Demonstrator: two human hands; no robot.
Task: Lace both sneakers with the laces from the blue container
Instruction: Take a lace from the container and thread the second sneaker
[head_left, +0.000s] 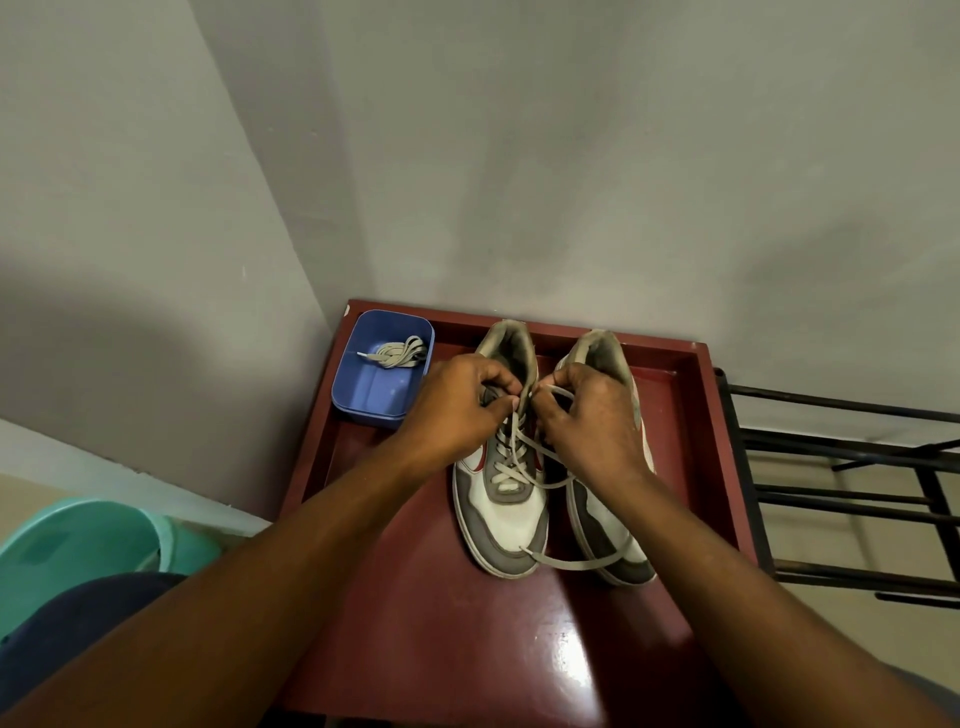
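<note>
1. So, pinching the lace (521, 453) atop the left sneaker (506, 512) with left hand (457, 410) fingers (497, 376).
2. Gripping its other end in curled right hand (592, 418).
3. Got spare lace (399, 353) in blue container (366, 397), back-left on worktop (441, 623).

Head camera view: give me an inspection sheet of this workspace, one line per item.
Surface: red table with a raised rim, glossy.
Job's things: near sneaker part-laced with a grey lace, its loose end trailing across the toes; far sneaker beside it, its eyelets hidden by a hand; blue container at the table's back left corner, holding a bundled lace.
Clutter: nothing seen.
Hands: left hand and right hand both pinch the grey lace at the near sneaker's top.
Cables: nothing seen.
Surroundings: grey wall, black metal rack to the right, teal tub on the floor to the left.
</note>
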